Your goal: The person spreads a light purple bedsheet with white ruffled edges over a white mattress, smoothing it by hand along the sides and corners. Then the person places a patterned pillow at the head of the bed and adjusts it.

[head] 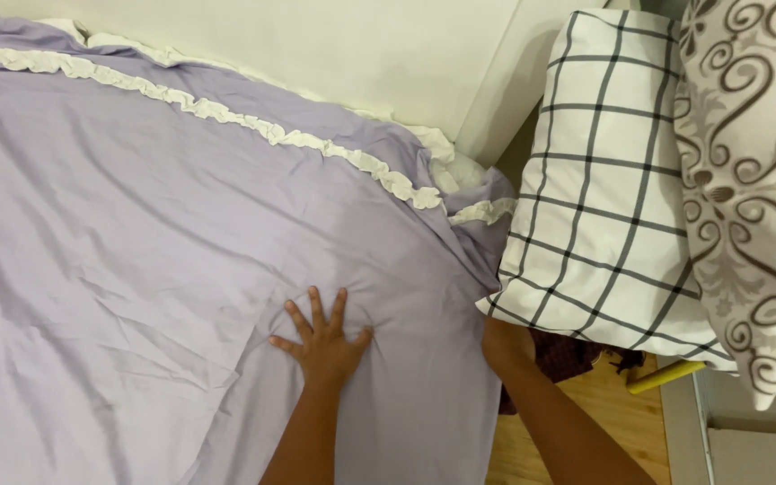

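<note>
A lilac bed cover (136, 233) with a white ruffled trim (217, 112) lies spread over the bed. My left hand (323, 339) rests flat on it, palm down, fingers spread, near the cover's right edge. My right hand (503, 339) reaches under the lower corner of a white pillow with a dark grid pattern (599, 180); its fingers are hidden beneath the pillow, so its grip cannot be seen.
A second pillow with brown swirls on cream (752, 180) leans at the far right. A white wall (334, 45) runs behind the bed. Wooden floor (586, 395), some dark red fabric (568, 355) and a yellow stick-like object (662, 377) show below the pillows.
</note>
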